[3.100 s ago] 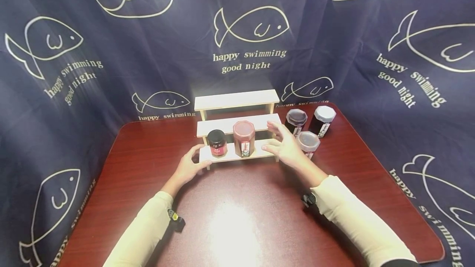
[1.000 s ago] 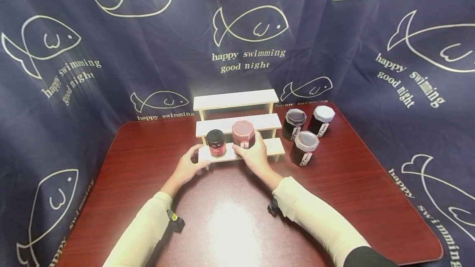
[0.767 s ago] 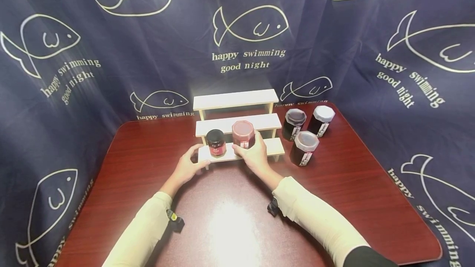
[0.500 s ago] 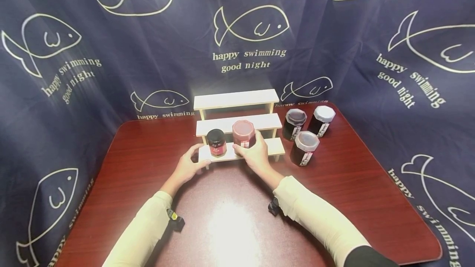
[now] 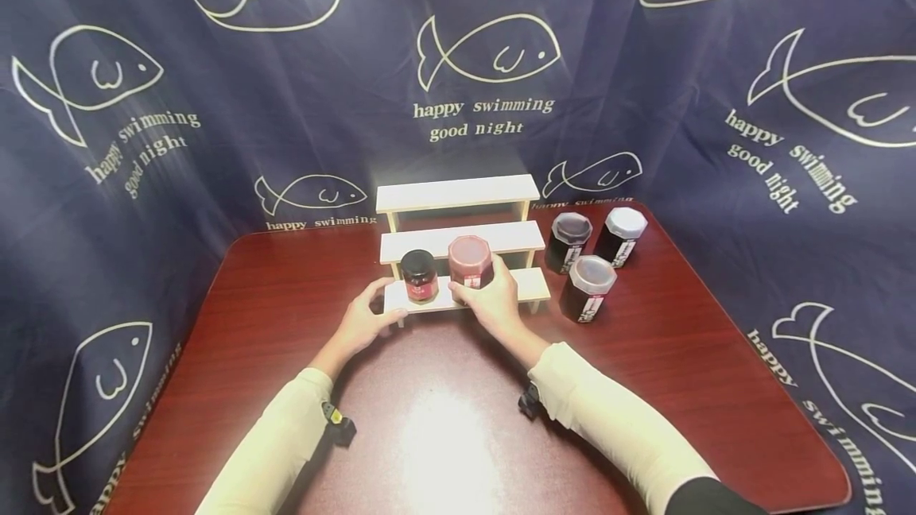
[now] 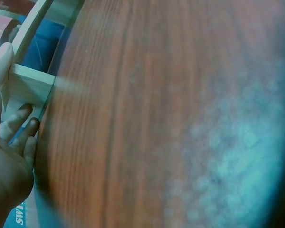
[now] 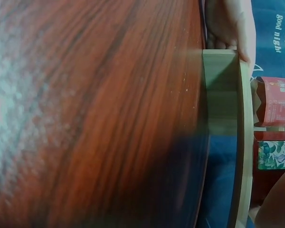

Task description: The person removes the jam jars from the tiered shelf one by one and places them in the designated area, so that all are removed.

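A three-tier wooden display rack [image 5: 458, 195] stands at the back of the table. My left hand [image 5: 361, 320] grips the left end of its bottom step, thumb at the front edge; in the left wrist view the other fingers [image 6: 21, 135] lie by the end support. On that step stands a small jar with a black lid and red label [image 5: 419, 276]. Just right of it, a larger jar with a reddish octagonal lid [image 5: 469, 251] is upright on the same step. My right hand [image 5: 497, 299] holds this jar from its right side, covering part of its label [image 7: 275, 154].
Right of the rack stand three dark octagonal jars: one with a greyish lid [image 5: 570, 230], one with a white lid [image 5: 626, 222] and one with a clear lid [image 5: 592, 275]. A blue fish-print curtain [image 5: 315, 102] hangs behind the red-brown table [image 5: 644, 388].
My right hand has moved left from beside the dark jars and taken hold of the red-lidded jar. In the last second both hands and the jars keep their places; the view shifts slightly.
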Demonstrator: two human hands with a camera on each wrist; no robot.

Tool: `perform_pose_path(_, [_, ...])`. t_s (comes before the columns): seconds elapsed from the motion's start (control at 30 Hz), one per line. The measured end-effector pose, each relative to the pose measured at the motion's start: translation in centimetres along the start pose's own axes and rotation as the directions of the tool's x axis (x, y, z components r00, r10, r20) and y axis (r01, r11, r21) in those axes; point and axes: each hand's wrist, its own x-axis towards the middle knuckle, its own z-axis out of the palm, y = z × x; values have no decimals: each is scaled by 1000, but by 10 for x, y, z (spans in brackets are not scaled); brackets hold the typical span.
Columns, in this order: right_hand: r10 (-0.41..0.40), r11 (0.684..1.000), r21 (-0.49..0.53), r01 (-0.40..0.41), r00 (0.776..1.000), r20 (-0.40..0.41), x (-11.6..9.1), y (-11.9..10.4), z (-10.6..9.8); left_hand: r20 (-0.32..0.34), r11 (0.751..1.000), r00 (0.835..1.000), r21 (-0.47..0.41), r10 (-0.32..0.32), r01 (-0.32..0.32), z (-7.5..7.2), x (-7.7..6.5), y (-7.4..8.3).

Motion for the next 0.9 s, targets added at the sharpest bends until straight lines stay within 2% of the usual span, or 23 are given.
perform_pose_path(0.5, [-31,998,-46,31,999,-14,0,-8,-5,4,999,1000,-35,-5,5,1,0,-1])
perform_pose_path(0.67, [-42,999,-29,42,999,-6,-1,-11,-4,-16,1000,1000,-15,-6,5,-1,-2,-3])
perform_pose_path(0.9, [-37,999,-36,36,999,-11,-1,-11,-7,-8,1000,1000,-15,2,-2,0,0,-4])
